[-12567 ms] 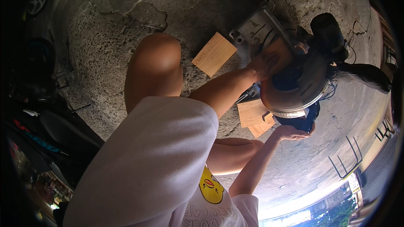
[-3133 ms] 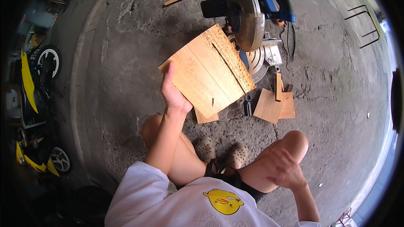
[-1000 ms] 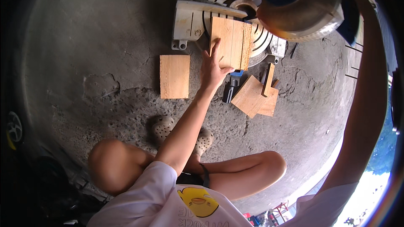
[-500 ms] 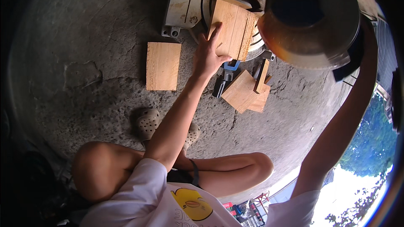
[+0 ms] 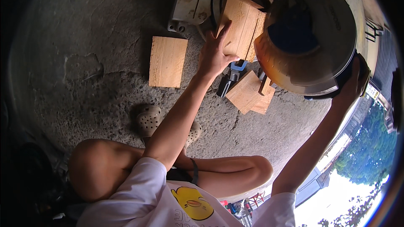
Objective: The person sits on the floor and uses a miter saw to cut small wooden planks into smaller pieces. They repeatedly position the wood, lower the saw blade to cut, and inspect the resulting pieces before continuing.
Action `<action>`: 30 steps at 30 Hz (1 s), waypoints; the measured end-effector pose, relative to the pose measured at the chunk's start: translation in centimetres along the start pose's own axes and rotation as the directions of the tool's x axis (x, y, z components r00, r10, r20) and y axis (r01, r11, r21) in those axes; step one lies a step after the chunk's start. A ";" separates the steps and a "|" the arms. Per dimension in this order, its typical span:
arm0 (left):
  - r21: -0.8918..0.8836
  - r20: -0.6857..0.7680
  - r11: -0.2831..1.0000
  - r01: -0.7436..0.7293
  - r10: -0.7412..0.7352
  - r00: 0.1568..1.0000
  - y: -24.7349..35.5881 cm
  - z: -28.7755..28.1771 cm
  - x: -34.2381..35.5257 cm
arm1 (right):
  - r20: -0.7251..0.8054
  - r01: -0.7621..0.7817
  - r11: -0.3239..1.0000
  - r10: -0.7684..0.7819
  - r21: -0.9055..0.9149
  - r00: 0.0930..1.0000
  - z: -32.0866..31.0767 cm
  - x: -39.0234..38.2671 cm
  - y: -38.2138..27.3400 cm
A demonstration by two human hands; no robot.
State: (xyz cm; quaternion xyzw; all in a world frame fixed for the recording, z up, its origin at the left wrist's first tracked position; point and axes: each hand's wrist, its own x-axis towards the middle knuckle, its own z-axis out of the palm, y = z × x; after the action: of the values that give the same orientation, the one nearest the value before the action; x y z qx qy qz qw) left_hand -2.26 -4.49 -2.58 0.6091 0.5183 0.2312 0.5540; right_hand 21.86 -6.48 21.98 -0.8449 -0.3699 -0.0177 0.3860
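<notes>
Since half a second ago, saw head (image 5: pixel 309 42) looms larger, upper right. Left hand (image 5: pixel 215 54) lies flat, fingers spread, pressing wood panel (image 5: pixel 242 27) onto saw table (image 5: pixel 191 2), upper centre. Right hand (image 5: pixel 351 85) wraps the handle, fingers hidden; I judge cut imminent.

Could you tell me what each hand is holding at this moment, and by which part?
Left hand presses flat on the wooden board near its lower edge; right hand grips the mitre saw behind its guard.
</notes>
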 end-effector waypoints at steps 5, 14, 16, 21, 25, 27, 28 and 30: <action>-0.012 0.013 1.000 -0.008 0.008 1.000 0.3 -0.1 0.0 | -0.042 -0.001 0.996 0.005 0.095 0.999 0.1 -1.7 1.1; -0.020 -0.008 0.999 -0.029 0.029 1.000 0.1 -0.1 -0.1 | -0.121 0.047 0.998 -0.050 -0.034 0.991 0.8 -4.6 1.5; -0.025 -0.013 0.999 -0.037 0.036 0.999 0.0 -0.1 -0.1 | -0.133 0.035 0.999 -0.037 -0.019 0.990 1.1 -5.0 1.3; -0.026 -0.018 0.999 -0.046 0.046 0.999 0.0 0.0 0.0 | -0.129 0.148 0.982 -0.163 -0.120 0.978 0.9 -5.2 2.4; -0.029 -0.011 0.999 -0.032 0.032 0.999 0.0 -0.1 0.0 | -0.123 0.210 0.959 -0.236 -0.191 0.964 1.0 -5.7 2.9; -0.028 -0.005 0.999 -0.027 0.027 1.000 0.2 -0.1 -0.1 | -0.121 0.241 0.943 -0.273 -0.229 0.954 0.7 -5.9 3.6; -0.034 -0.006 0.999 -0.032 0.032 0.999 0.2 -0.1 -0.1 | -0.130 0.230 0.946 -0.264 -0.228 0.956 0.8 -6.1 3.7; -0.038 -0.010 0.998 -0.040 0.040 0.999 0.1 0.0 0.0 | -0.160 0.181 0.963 -0.215 -0.201 0.963 1.3 -6.4 3.6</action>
State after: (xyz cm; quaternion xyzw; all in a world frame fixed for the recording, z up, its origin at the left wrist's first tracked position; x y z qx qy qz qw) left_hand -2.27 -4.49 -2.50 0.6075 0.5041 0.2552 0.5583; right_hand 19.19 -11.10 16.78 -0.8305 -0.4131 -0.1670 0.3342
